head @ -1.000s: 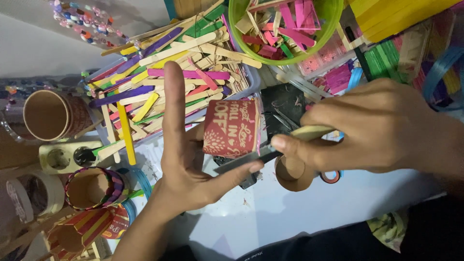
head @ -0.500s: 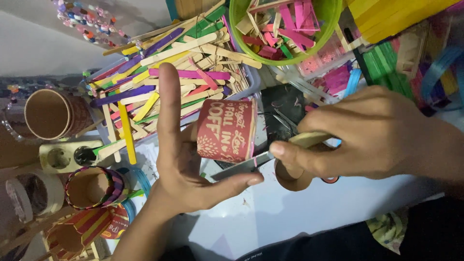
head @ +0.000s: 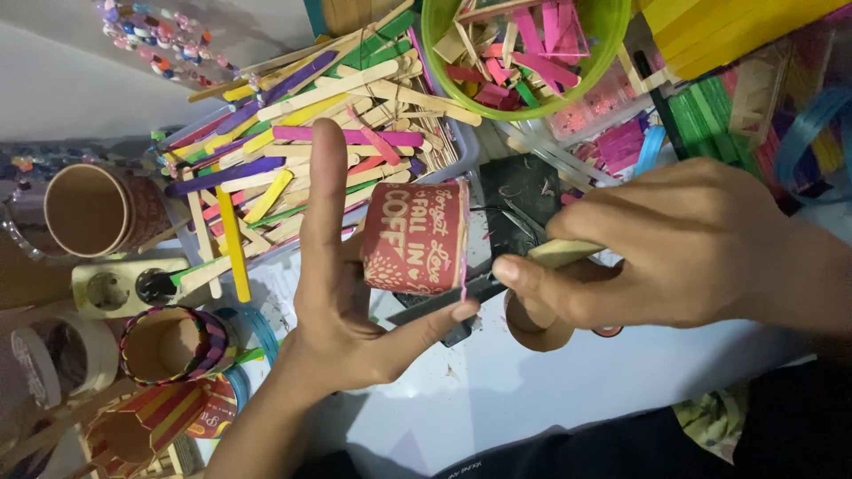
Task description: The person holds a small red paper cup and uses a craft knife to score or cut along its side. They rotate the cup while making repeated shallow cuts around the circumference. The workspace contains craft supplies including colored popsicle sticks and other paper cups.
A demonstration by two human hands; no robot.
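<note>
Near the middle of the frame, the left hand held a red paper cup section with pale lettering, its grip clamped on it between the thumb below and the fingers behind, the forefinger standing straight up towards the top of the frame. From the right, the right hand had its grip closed on the pale handle of a cutting tool, whose dark blade lay against the lower right edge of the red cup section, just above the left thumb. A small brown cardboard ring sat under the right hand on the white counter. Above the hands, a heap of coloured craft sticks filled a tray, and a green bowl of more stick pieces stood at the top centre. At the left edge lay a brown paper cup on its side, a white socket strip below it, and a stick-covered cup lower still.
</note>
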